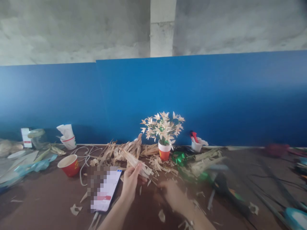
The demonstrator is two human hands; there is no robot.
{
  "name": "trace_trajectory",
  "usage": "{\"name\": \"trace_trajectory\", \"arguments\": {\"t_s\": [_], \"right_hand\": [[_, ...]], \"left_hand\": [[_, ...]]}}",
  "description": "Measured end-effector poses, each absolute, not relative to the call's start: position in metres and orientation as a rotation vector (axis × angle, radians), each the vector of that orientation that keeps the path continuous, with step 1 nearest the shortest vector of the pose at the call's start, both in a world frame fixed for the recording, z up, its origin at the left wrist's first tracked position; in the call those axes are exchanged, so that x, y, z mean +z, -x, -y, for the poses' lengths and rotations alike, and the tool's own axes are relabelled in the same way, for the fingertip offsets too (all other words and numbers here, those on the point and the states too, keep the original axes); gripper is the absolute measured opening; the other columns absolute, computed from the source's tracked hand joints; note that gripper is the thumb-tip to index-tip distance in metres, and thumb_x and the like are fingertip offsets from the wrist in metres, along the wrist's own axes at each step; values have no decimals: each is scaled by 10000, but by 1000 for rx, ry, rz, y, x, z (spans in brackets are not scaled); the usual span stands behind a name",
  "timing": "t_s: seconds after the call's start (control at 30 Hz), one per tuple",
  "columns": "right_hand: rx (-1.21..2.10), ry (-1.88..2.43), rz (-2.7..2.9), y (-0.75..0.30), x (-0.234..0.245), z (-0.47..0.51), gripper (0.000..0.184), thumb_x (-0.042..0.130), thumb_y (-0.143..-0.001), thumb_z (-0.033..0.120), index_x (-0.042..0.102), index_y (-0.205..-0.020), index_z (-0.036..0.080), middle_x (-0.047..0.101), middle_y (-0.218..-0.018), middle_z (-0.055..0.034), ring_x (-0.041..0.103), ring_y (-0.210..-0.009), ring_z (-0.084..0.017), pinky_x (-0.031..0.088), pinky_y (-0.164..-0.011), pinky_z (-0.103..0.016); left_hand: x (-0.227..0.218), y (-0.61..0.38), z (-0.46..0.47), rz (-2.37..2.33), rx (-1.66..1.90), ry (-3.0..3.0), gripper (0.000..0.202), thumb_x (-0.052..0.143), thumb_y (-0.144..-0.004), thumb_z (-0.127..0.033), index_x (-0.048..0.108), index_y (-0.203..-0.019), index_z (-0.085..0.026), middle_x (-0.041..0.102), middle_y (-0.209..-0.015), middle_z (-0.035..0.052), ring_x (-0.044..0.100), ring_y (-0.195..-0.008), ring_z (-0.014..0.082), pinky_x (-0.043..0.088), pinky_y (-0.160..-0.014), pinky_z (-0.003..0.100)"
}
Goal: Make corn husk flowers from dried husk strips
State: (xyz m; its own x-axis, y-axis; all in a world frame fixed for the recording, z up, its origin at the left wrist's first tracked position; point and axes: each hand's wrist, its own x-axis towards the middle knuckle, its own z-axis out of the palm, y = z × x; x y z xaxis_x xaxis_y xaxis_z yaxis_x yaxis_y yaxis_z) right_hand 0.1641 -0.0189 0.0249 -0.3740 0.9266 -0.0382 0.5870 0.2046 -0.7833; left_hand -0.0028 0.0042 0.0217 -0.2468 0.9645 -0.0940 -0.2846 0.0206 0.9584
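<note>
1. The left hand (130,180) has its thumb and fingers pressed together, pinching a pale dried corn husk (143,170) above the middle of the brown table (55,204).
2. The right hand (174,193) is just beside it, nearer the table's near side, and smeared by motion; whether its fingers grip anything cannot be told.
3. Husk scraps (161,215) lie scattered below and around both hands.
4. Left of the left forearm lies a smartphone (109,190), its screen lit and partly pixelated; a red block shows on it, but no words can be read.
5. Beyond the hands, toward the table's far edge, spreads a heap of dried husks (129,148).
6. Beside the heap stands a red-and-white cup (164,154) bearing yellow marks too small to read, filled with cream star-shaped artificial flowers (164,126).
7. To its right sit shiny green ribbon (179,158) and, at the far edge, a small white tub (196,146) holding something red.
8. Toward the left side stands a red paper cup (71,167) with blurred yellow lettering, near a looped white cable (85,156).
9. By the far-left corner are a glass jar (40,140) and a white box (26,137) with an illegible red label.
</note>
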Motion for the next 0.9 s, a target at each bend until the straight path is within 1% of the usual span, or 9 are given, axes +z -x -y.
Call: {"name": "trace_trajectory", "arguments": {"t_s": [0.13, 0.37, 0.53, 0.63, 0.73, 0.9], "right_hand": [[1051, 1426, 2011, -164, 24, 19, 127, 596, -665, 206, 701, -648, 137, 638, -531, -14, 540, -497, -118, 369, -487, -190], [1048, 1500, 2013, -163, 34, 23, 161, 602, -673, 263, 705, -663, 139, 664, -572, -33, 557, -508, -129, 382, -499, -201], [1008, 1454, 2023, -163, 29, 21, 157, 594, -671, 246, 692, -612, 139, 640, -525, -21, 546, -505, -128, 368, -489, -200], [1030, 1411, 2007, -164, 20, 17, 165, 586, -678, 255, 681, -609, 140, 624, -498, -13, 544, -508, -128, 369, -489, -199], [1098, 1412, 1976, -165, 11, 14, 213, 560, -709, 299, 674, -621, 142, 611, -482, -8, 542, -489, -121, 375, -481, -197], [1327, 1394, 1827, -165, 4, 14, 346, 499, -760, 429, 660, -656, 141, 564, -436, 9, 465, -355, -85, 321, -368, -179]], "left_hand": [[19, 2, -4, -1195, 1482, -777, 376, 724, -592, -485, 600, -636, -133, 611, -422, -8, 550, -345, 108, 389, -340, 166], [17, 0, -5, -1182, 1495, -710, 356, 743, -581, -441, 624, -719, -134, 653, -512, -10, 567, -360, 106, 414, -346, 175], [14, 0, -6, -1195, 1485, -691, 328, 751, -577, -420, 592, -650, -142, 620, -447, -16, 591, -377, 124, 432, -356, 176], [12, 0, -7, -1189, 1471, -693, 326, 740, -595, -424, 589, -654, -140, 622, -451, -8, 604, -392, 132, 437, -358, 177], [13, 1, -8, -1213, 1452, -730, 312, 735, -600, -406, 597, -676, -137, 654, -508, 6, 605, -398, 127, 430, -355, 176], [14, 3, -10, -1197, 1441, -774, 321, 734, -591, -403, 602, -709, -136, 658, -534, 9, 597, -401, 126, 440, -370, 185]]}}
